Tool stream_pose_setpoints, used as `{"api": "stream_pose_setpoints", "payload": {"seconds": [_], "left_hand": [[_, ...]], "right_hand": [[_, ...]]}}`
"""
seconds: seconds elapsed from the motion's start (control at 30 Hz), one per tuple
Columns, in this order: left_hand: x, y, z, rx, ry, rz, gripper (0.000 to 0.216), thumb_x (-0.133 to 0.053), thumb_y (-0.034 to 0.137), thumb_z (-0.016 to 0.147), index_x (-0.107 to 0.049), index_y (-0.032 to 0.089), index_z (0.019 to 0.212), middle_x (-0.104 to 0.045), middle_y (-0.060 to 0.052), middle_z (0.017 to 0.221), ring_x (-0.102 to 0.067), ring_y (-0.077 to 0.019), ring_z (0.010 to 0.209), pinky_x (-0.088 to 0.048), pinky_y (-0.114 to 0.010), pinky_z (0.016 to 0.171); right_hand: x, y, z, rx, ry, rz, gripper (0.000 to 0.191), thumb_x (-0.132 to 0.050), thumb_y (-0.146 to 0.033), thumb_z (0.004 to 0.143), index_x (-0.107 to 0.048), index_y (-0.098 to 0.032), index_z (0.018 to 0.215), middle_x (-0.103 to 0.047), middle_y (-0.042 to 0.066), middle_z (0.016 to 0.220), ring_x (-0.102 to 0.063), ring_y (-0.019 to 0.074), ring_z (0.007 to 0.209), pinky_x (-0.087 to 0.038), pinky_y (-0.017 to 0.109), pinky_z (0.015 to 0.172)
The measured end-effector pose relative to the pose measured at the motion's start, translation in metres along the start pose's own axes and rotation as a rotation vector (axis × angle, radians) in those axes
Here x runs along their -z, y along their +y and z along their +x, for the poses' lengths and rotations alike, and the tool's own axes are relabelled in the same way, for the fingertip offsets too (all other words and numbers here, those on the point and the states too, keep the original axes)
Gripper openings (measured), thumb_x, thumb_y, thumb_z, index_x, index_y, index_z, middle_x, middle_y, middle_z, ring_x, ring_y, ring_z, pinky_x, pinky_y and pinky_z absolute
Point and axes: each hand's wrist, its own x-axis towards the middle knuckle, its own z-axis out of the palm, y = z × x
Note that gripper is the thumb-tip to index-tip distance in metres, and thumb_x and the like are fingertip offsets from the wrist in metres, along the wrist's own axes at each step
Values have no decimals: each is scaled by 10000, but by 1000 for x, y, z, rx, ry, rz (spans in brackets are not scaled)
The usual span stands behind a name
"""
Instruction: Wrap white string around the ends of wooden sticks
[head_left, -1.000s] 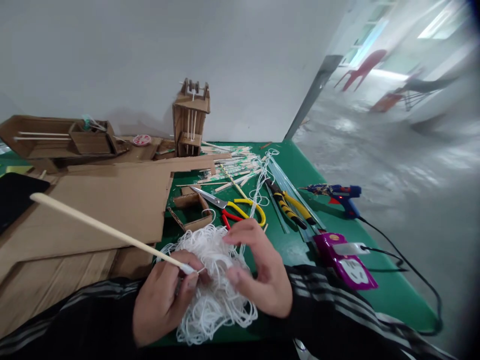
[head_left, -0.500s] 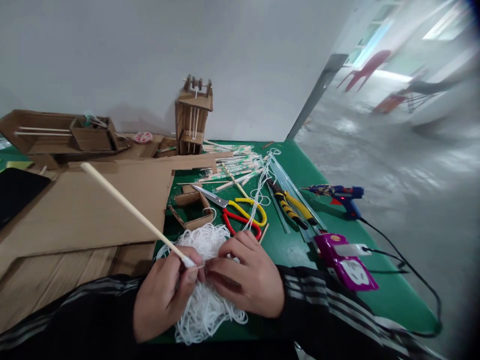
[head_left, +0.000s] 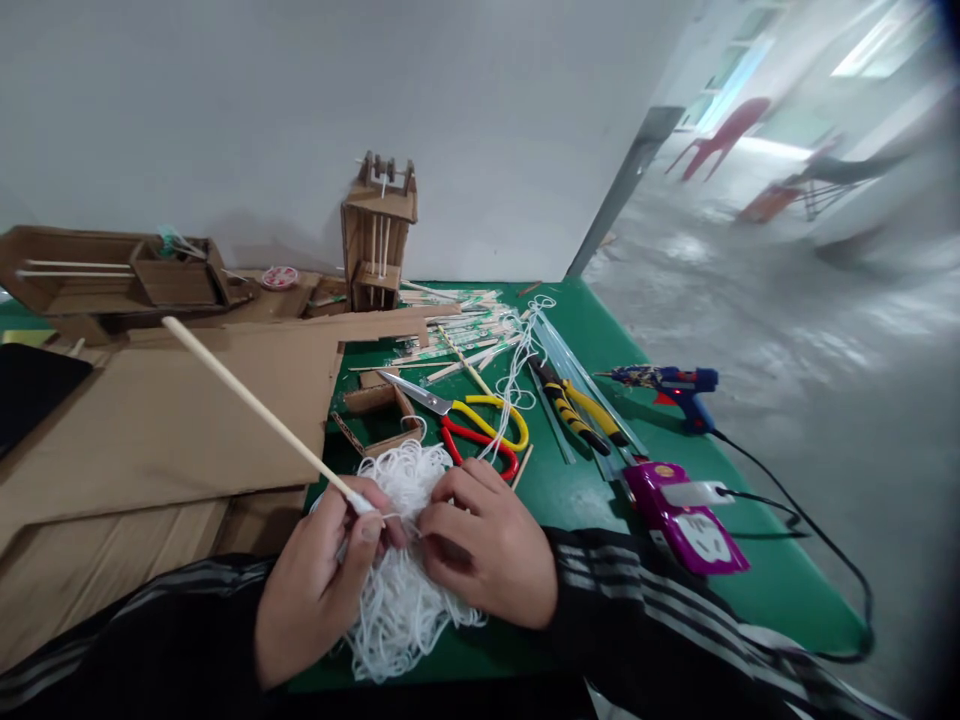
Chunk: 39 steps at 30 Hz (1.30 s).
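My left hand (head_left: 321, 578) pinches a thin wooden stick (head_left: 251, 400) near its lower end, where white string (head_left: 363, 502) is wound around it. The stick slants up to the left. Beside it, my right hand (head_left: 491, 540) is closed with its fingertips pinched on the string running from the stick; part of that grip is hidden. Under both hands lies a loose heap of white string (head_left: 409, 620). Just beyond it are scissors (head_left: 450, 408) with one yellow and one red handle, and a small bent cardboard frame (head_left: 379, 425).
Cardboard sheets (head_left: 225, 410) cover the left of the green table (head_left: 780, 590). Cardboard models (head_left: 379, 240) stand by the wall. Wrapped chopsticks (head_left: 472, 325), pliers (head_left: 574, 405), clear glue sticks (head_left: 592, 375), a glue gun (head_left: 667, 385) and a purple power strip (head_left: 686, 520) lie rightward.
My hands have drawn slightly apart, and a short stretch of string shows between them. The view has shifted a little. My left hand still holds the stick.
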Motion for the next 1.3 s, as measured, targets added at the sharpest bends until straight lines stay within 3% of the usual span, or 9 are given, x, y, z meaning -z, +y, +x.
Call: {"api": "stream_pose_setpoints", "payload": {"seconds": [0.1,0.27,0.37,0.53,0.83,0.97,1.17,1.3], "left_hand": [[4,4,3,0,24,88,108,-381,293,991,-473,238,996,-688,20,797,-673,-138,680,-518,-227,642],[8,8,7,-163,85,466,186,-397,345,983,-534,226,944,-724,-3,857,-717,-174,735,-515,-250,632],[9,7,8,-215,91,573,237,-364,357,997,-548,219,941,-735,-6,843,-723,-183,726,-515,-262,628],[12,9,9,-191,65,537,253,-368,370,991,-561,222,919,-731,-8,866,-716,-182,765,-523,-253,658],[14,12,10,127,-118,204,245,-369,432,986,-550,268,1005,-720,40,818,-696,-125,738,-516,-184,655],[14,11,11,92,-107,250,228,-396,437,976,-552,273,1005,-751,35,876,-722,-139,823,-517,-190,687],[10,12,11,8,-121,397,209,-365,386,986,-539,275,953,-735,44,812,-729,-173,750,-497,-232,583],[7,8,10,-48,-108,486,199,-352,361,991,-523,262,965,-736,27,838,-730,-200,730,-503,-273,592]], "right_hand": [[-1,2,-1,21,21,-32,75,-595,-135,797,-657,-172,775,-584,58,860,-443,169,760,-367,290,674],[-5,4,-4,60,45,-5,88,-598,-117,808,-663,-175,815,-590,63,922,-448,165,765,-386,280,666],[-6,5,-4,67,43,11,91,-599,-109,800,-665,-169,818,-588,68,925,-453,167,768,-395,282,668],[-7,7,-3,105,14,10,127,-555,-120,849,-671,-172,851,-609,60,848,-446,173,753,-396,296,677],[-8,6,-4,105,27,36,183,-527,-104,867,-702,-159,870,-607,66,812,-447,173,731,-387,302,661],[-4,4,-3,100,44,103,203,-513,-95,866,-699,-165,905,-612,67,830,-463,174,749,-396,303,671],[1,2,-2,101,77,144,229,-508,-68,854,-699,-178,915,-608,64,840,-476,174,762,-407,307,683],[2,1,-4,88,66,168,285,-500,-49,823,-684,-207,974,-597,59,883,-495,189,808,-416,327,713]]}}
